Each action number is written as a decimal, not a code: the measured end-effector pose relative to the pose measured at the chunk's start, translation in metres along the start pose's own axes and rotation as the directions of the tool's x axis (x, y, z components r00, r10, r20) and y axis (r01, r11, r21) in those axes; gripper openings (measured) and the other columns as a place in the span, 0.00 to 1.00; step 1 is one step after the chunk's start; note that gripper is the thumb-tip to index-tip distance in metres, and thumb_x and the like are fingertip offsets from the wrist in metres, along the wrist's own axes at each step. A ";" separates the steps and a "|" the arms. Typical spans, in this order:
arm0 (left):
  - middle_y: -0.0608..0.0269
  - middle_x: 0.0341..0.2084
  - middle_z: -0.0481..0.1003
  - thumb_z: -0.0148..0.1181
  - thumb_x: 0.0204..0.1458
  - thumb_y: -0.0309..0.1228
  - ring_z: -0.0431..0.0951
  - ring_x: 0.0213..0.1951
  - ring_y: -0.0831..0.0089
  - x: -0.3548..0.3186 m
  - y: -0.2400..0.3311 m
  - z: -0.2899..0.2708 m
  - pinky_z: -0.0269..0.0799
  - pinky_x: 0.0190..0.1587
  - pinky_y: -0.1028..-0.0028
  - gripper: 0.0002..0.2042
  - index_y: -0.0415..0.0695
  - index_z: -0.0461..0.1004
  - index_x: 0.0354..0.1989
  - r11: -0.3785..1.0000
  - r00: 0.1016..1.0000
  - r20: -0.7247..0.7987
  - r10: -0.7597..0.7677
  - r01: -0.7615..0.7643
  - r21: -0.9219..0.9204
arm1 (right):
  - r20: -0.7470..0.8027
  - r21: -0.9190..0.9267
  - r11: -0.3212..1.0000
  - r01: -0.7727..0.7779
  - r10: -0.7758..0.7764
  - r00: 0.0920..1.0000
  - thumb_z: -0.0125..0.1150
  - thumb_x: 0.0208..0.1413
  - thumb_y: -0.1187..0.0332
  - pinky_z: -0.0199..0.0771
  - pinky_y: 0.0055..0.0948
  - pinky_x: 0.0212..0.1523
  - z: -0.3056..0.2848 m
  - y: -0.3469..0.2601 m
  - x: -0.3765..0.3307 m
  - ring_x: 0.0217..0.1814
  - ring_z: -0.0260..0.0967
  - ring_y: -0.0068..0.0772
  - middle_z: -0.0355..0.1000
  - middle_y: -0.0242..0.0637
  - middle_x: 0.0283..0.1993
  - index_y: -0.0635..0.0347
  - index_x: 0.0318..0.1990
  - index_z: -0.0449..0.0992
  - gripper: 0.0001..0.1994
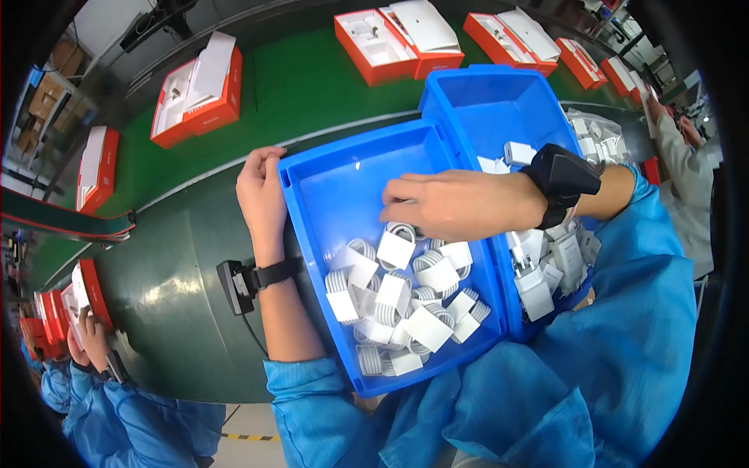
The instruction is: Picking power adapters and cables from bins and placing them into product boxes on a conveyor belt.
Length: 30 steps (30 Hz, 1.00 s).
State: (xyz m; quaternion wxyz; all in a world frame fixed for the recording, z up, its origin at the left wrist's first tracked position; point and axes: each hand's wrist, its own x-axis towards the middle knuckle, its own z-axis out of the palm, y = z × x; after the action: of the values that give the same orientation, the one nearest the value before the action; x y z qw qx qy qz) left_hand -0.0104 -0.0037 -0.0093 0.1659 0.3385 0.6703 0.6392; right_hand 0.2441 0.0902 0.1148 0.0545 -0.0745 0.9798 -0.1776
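Note:
A blue plastic bin (335, 191) holds a pile of coiled white charging cables (394, 292), each wrapped in a white paper band. Over the pile's far end reaches my right hand (425, 204), its fingers curled and closed; whatever they may hold is hidden beneath them. Just outside the bin's far left corner is my left hand (261, 183), with bent fingers and tips out of sight, so I cannot see anything in it. Under my right forearm, a second blue bin (499, 101) contains white charger plugs (534, 288).
Beyond the bins, a green conveyor belt (281, 86) carries open red boxes (374, 47) with white inserts. Bagged white plugs (597, 136) lie at the right. A co-worker's hand (94, 339) is by a red box at the left; another person (690, 171) stands at the right.

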 end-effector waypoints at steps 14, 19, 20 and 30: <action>0.74 0.13 0.66 0.51 0.58 0.28 0.60 0.19 0.88 -0.001 0.005 0.003 0.54 0.23 0.79 0.09 0.38 0.78 0.35 0.999 1.000 -0.001 0.017 -0.017 -0.035 | -0.308 -0.037 0.993 -0.116 0.099 0.946 0.68 0.41 0.69 0.71 0.34 0.49 -0.106 0.072 0.019 0.46 0.71 0.38 0.72 0.37 0.41 0.61 0.42 0.72 0.18; 0.74 0.13 0.66 0.51 0.58 0.28 0.60 0.19 0.87 -0.002 0.002 0.001 0.54 0.23 0.79 0.09 0.38 0.78 0.36 1.000 1.000 -0.024 0.003 -0.003 -0.008 | -0.287 -0.141 0.931 -0.336 0.286 0.914 0.68 0.40 0.73 0.71 0.33 0.51 -0.136 0.205 0.021 0.47 0.70 0.38 0.73 0.39 0.43 0.63 0.44 0.72 0.20; 0.75 0.13 0.66 0.51 0.58 0.29 0.60 0.19 0.87 -0.003 0.005 0.002 0.53 0.23 0.79 0.09 0.38 0.78 0.36 1.000 1.000 -0.019 0.004 -0.004 0.005 | -0.233 -0.120 0.922 -0.368 0.335 0.913 0.69 0.40 0.73 0.71 0.33 0.50 -0.132 0.213 0.020 0.46 0.70 0.37 0.73 0.38 0.43 0.63 0.43 0.72 0.20; 0.75 0.16 0.67 0.51 0.60 0.28 0.61 0.20 0.89 -0.003 0.007 0.001 0.54 0.23 0.81 0.09 0.38 0.78 0.36 0.999 1.000 0.005 -0.027 0.027 -0.033 | -0.106 -0.079 0.918 -0.389 0.381 0.919 0.68 0.40 0.72 0.72 0.29 0.41 -0.107 0.245 0.018 0.37 0.69 0.30 0.72 0.35 0.34 0.61 0.38 0.75 0.15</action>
State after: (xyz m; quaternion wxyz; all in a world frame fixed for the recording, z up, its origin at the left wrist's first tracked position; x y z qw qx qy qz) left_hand -0.0061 -0.0049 -0.0028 0.1814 0.3281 0.6639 0.6471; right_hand 0.1815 0.3507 0.1257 0.0414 0.1251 0.9842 -0.1181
